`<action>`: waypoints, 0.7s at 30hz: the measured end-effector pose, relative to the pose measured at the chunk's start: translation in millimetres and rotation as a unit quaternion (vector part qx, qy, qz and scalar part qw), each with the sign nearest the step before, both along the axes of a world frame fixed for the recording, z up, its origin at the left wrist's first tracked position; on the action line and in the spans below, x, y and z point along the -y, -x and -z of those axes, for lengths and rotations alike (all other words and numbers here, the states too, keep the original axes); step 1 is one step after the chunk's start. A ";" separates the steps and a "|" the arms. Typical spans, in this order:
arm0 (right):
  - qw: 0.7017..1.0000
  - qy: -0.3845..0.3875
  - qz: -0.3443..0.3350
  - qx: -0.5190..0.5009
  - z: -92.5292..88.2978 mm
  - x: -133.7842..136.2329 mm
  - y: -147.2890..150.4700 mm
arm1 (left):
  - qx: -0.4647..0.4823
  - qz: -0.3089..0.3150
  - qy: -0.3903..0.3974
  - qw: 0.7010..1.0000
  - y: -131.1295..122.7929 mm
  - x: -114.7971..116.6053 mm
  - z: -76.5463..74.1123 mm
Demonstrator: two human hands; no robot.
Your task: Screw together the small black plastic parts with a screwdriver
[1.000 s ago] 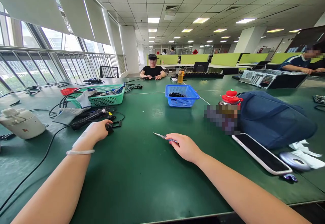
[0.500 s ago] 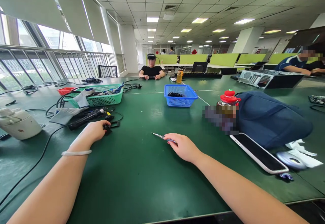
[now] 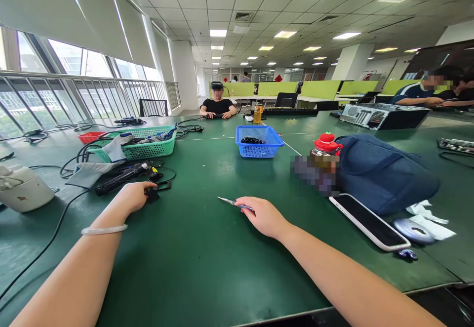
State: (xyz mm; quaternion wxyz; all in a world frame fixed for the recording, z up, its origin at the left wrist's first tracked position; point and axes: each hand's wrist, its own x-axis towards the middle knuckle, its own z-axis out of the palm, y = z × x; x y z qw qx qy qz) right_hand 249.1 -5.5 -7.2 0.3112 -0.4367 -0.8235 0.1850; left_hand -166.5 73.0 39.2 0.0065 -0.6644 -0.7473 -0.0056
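Observation:
My left hand point(image 3: 136, 198) is at the left of the green table point(image 3: 207, 267), its fingers closed on a black cable piece point(image 3: 152, 194). The fingers hide part of it, and a black block-like end shows beside them. Just behind lie a black cable bundle point(image 3: 126, 174) and a grey glove point(image 3: 89, 171). Near the table's middle, my right hand point(image 3: 264, 216) is wrapped round a slim pointed tool point(image 3: 226, 200). Its silver tip points left and a bluish handle shows under the fingers; its exact kind is unclear.
A green basket point(image 3: 148, 149) with gloves and cables stands back left, a blue basket point(image 3: 259, 152) with black items ahead. At right are a navy bag point(image 3: 388, 174), red-lidded jar point(image 3: 326, 144), phone point(image 3: 370, 221) and computer case point(image 3: 381, 114). A person point(image 3: 217, 107) sits opposite.
The whole view has shifted slightly, with most things now a little further left. Both hands keep their holds, and neither has clearly moved over the table.

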 end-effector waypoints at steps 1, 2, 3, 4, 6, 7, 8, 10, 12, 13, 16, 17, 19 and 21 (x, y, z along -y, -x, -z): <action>1.000 0.002 0.000 0.000 -0.4 0.2 0.1 | -0.012 -0.001 0.007 1.000 0.7 -1.1 0.2; 1.000 0.005 0.001 0.001 -0.9 0.5 0.2 | -0.020 0.008 0.009 1.000 1.7 -2.4 1.0; 1.000 0.007 0.001 0.002 -1.3 0.7 0.4 | -0.029 0.020 0.008 0.999 3.0 -3.9 2.1; 1.000 0.008 0.001 0.003 -1.7 0.9 0.6 | -0.039 0.034 0.006 0.999 4.3 -5.4 3.6; 1.000 0.010 0.001 0.005 -2.4 1.2 1.0 | -0.056 0.056 0.002 0.997 6.3 -7.6 6.4; 1.000 0.012 0.001 0.006 -2.6 1.3 1.2 | -0.061 0.060 0.003 0.996 6.6 -8.2 7.4; 1.000 0.013 0.000 0.006 -2.7 1.4 1.2 | -0.063 0.059 0.008 0.996 6.5 -8.3 8.0; 1.000 0.014 -0.001 0.004 -2.6 1.3 1.1 | -0.063 0.050 0.018 0.997 4.9 -7.6 7.9; 1.000 0.012 -0.001 0.001 -2.2 1.2 0.9 | -0.061 0.038 0.021 0.997 2.9 -6.3 6.9; 1.000 0.011 0.000 0.000 -2.1 1.1 0.8 | -0.061 0.034 0.022 0.997 2.3 -5.9 6.4; 1.000 0.009 -0.001 0.002 -1.9 1.1 0.6 | -0.057 0.036 0.014 0.998 2.2 -5.5 5.4; 1.000 0.008 -0.002 0.002 -1.8 1.2 0.5 | -0.053 0.040 0.010 0.998 2.5 -5.7 5.4; 1.000 0.009 -0.001 0.002 -1.7 1.4 0.4 | -0.042 0.042 0.003 0.998 2.8 -6.3 5.8; 1.000 0.013 0.001 0.003 -1.5 1.6 0.4 | -0.031 0.040 -0.004 0.999 2.8 -7.0 6.7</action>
